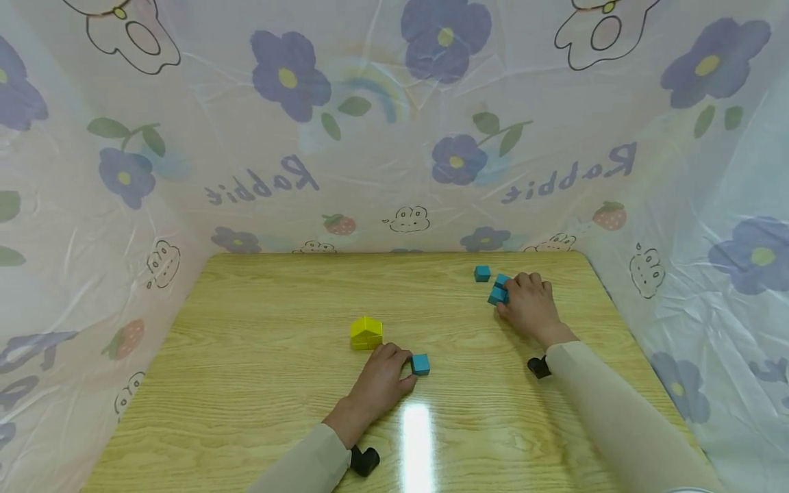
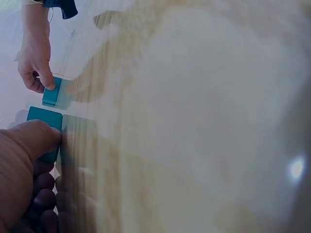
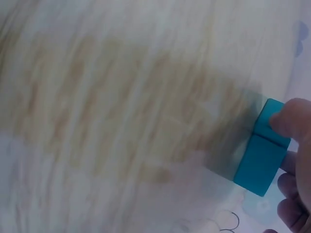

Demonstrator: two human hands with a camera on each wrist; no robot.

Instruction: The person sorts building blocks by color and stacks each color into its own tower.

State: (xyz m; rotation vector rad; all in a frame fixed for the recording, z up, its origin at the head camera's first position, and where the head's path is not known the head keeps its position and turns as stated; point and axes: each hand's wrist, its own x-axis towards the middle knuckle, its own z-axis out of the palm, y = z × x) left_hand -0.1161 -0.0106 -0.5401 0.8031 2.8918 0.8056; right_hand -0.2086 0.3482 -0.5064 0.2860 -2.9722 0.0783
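Near the middle of the table, my left hand (image 1: 377, 381) pinches a blue cube (image 1: 420, 364) between thumb and fingers. In the left wrist view the thumb lies across this cube's (image 2: 46, 116) face. Just beyond that hand stands a small stack of yellow blocks (image 1: 366, 333) with a peaked top. Farther back on the right, my right hand (image 1: 529, 301) grips one of two blue cubes (image 1: 496, 296) that sit against each other. Its thumb presses the upper cube (image 3: 270, 121) in the right wrist view, while the other cube (image 3: 260, 165) adjoins it.
Another blue cube (image 1: 482, 273) sits by itself near the table's back edge. The wooden table (image 1: 265, 383) is enclosed by a patterned cloth (image 1: 370, 157) at the back and both sides. Black devices (image 1: 365, 461) are strapped at the wrists. A bright reflection lies in front.
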